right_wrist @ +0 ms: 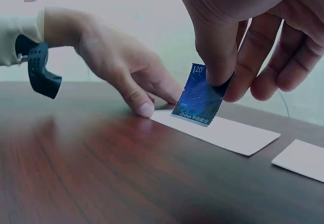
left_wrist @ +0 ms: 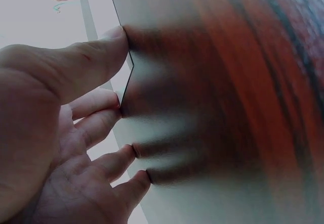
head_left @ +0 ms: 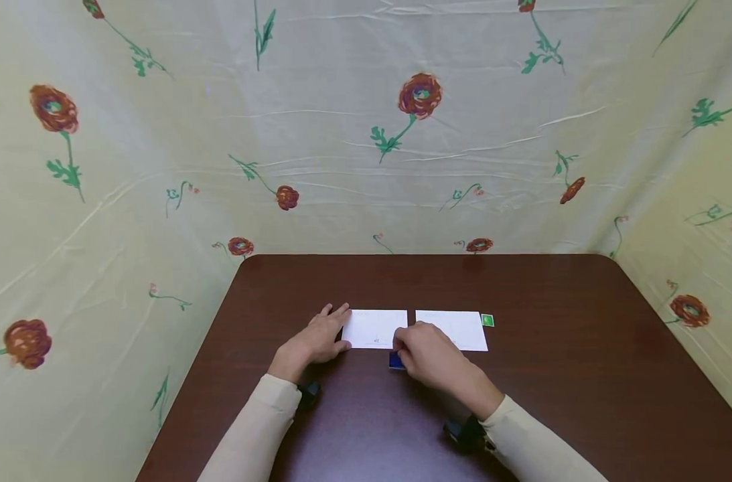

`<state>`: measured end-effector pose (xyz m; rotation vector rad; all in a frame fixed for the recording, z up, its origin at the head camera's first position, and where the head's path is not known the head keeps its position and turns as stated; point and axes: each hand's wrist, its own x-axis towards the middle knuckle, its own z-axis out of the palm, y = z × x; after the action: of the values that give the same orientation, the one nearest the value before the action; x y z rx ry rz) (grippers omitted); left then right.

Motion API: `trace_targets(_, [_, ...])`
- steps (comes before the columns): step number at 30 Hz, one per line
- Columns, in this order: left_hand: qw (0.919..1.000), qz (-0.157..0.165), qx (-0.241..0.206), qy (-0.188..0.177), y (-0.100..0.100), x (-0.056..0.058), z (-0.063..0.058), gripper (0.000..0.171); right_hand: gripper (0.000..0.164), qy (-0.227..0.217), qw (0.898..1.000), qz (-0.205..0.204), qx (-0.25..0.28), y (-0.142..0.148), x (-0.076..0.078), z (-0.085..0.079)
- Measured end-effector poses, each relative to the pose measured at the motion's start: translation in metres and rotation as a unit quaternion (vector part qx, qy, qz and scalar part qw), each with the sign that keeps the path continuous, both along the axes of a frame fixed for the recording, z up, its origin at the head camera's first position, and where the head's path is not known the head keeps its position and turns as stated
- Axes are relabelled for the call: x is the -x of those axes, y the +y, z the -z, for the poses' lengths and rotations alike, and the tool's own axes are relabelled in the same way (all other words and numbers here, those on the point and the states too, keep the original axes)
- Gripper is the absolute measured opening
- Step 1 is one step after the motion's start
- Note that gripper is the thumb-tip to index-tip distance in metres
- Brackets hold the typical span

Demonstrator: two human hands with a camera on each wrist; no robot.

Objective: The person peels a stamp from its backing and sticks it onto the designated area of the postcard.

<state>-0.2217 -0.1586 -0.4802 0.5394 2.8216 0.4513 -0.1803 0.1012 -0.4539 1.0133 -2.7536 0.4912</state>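
My right hand (head_left: 434, 358) pinches a blue postage stamp (right_wrist: 195, 100) between thumb and fingers. Its perforated edges and printed "1.20" and "CHINA" show in the right wrist view. In the head view the stamp sits by the near right corner of the left white card (head_left: 374, 328), which lies flat on the table. At that card's left edge rests my left hand (head_left: 317, 337), thumb at the near corner and fingers spread toward the far one. The left wrist view shows those fingertips (left_wrist: 143, 176) down at the tabletop.
A second white card (head_left: 465, 335) lies just right of the first, with a narrow gap between them. Touching its upper right side is a small green stamp (head_left: 487, 320). The brown table (head_left: 366, 281) is enclosed by flowered cloth (head_left: 341, 134).
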Motion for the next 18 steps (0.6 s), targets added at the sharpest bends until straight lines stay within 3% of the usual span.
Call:
trace_targets(11, [0.9999, -0.005, -0.002, -0.013, 0.0, -0.003, -0.004, 0.076, 0.012, 0.016, 1.0, 0.002, 0.005, -0.002, 0.003, -0.014])
trace_targets(18, [0.9994, -0.003, -0.033, -0.011, -0.004, -0.003, -0.005, 0.074, 0.01, 0.022, 1.0, -0.001, 0.01, -0.004, 0.003, -0.019])
